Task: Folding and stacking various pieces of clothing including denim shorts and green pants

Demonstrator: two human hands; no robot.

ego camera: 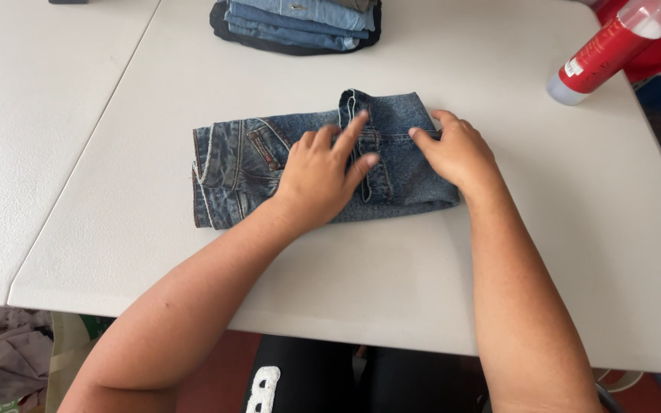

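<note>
A folded pair of blue jeans (239, 164) lies across the middle of the white table (499, 252). My left hand (323, 172) rests flat on the middle of the bundle, fingers spread and pressing the denim. My right hand (457, 153) lies on the right end of the fold, fingertips tucked onto the folded-over flap near the top edge. Neither hand lifts the cloth; both press it down. The left end of the jeans, with a pocket and frayed hem, lies uncovered.
A stack of folded jeans (300, 23) sits at the far edge of the table. A red spray bottle with a clear cap (613, 50) lies at the far right. A second white table (32, 115) adjoins on the left. Crumpled cloth (9, 352) lies on the floor below.
</note>
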